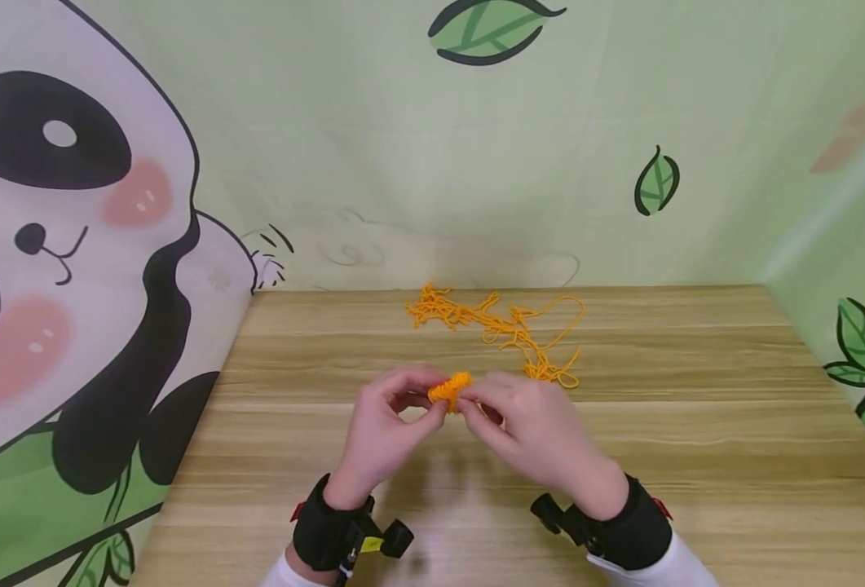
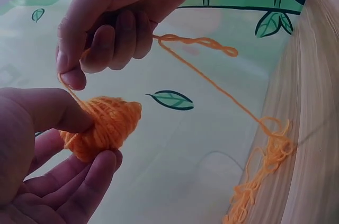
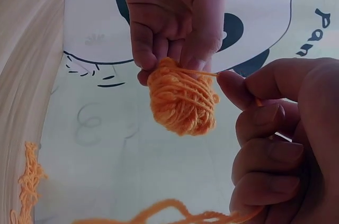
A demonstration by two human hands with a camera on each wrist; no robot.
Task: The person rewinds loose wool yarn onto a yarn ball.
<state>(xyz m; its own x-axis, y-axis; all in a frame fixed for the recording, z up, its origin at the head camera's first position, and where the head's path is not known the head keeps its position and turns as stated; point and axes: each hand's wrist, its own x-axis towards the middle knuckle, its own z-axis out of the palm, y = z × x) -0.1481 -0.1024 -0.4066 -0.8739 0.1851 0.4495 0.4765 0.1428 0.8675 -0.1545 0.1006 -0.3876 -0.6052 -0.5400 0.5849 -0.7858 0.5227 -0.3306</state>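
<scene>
A small ball of orange yarn (image 3: 183, 99) is pinched between the thumb and fingers of my left hand (image 1: 391, 420), held over the table. Its wound strands run across the ball in the right wrist view. My right hand (image 1: 538, 416) is just right of it, thumb and forefinger pinching the yarn strand (image 3: 204, 73) that leads off the ball. The other right fingers are curled, and the strand passes through them. From that hand the yarn trails down to a loose tangle of orange yarn (image 1: 505, 326) on the table, as the left wrist view shows.
The wood-grain table (image 1: 278, 432) ends at a green backdrop (image 1: 373, 147) with leaves and a large panda printed on it. Black wrist straps with small cameras, such as the left strap (image 1: 325, 530), sit on both forearms.
</scene>
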